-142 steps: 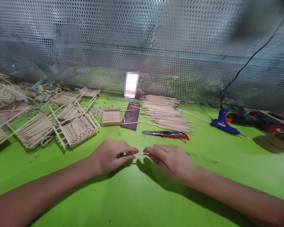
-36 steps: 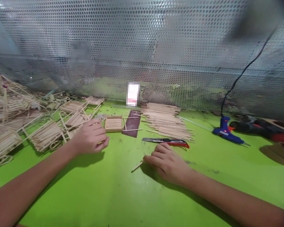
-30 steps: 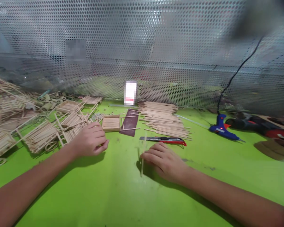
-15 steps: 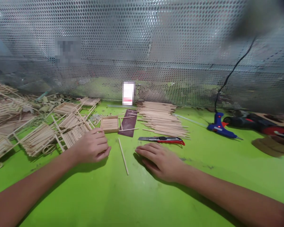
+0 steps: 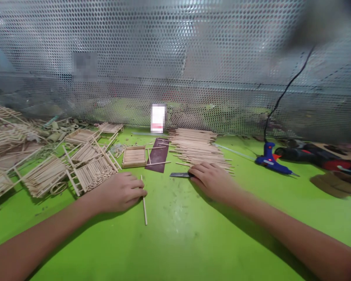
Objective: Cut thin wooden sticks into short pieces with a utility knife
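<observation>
Between the fingertips of my left hand (image 5: 123, 193) is a thin wooden stick (image 5: 145, 212), its near end pointing toward me across the green table. My right hand (image 5: 212, 180) is closed over the handle of a utility knife (image 5: 179, 175); only its grey front end shows, pointing left, and the red handle is hidden under my fingers. Just beyond the knife lies a pile of thin wooden sticks (image 5: 193, 144). A small tray-like frame of sticks (image 5: 134, 157) sits past my left hand, beside a dark brown rectangular sheet (image 5: 158, 155).
Several small stick-built carts (image 5: 93, 171) crowd the left side, with cut pieces (image 5: 55, 134) behind them. On the right stand a blue glue gun (image 5: 273, 162) with a black cord and a roll of brown tape (image 5: 329, 183). A perforated metal screen (image 5: 222, 78) closes off the back.
My left hand has moved slightly right and taken hold of the single stick, shifting it left. My right hand has moved forward and right onto the utility knife's handle.
</observation>
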`<control>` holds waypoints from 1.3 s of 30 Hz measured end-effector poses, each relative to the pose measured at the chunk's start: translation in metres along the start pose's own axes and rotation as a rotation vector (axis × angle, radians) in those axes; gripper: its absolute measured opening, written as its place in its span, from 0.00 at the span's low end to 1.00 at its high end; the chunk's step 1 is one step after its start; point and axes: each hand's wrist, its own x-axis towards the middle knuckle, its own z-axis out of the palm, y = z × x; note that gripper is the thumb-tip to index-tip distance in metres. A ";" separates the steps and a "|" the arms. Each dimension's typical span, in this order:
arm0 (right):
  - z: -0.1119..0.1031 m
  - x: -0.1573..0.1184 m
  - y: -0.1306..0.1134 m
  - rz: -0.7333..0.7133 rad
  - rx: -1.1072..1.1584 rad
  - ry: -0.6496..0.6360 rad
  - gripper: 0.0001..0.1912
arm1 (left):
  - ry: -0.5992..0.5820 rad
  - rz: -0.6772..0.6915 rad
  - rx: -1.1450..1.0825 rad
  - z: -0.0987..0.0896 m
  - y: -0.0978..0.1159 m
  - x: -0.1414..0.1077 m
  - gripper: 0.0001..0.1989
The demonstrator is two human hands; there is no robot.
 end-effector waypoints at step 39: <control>0.025 0.004 -0.001 -0.159 0.191 0.212 0.14 | -0.046 -0.077 -0.183 0.012 -0.005 -0.010 0.07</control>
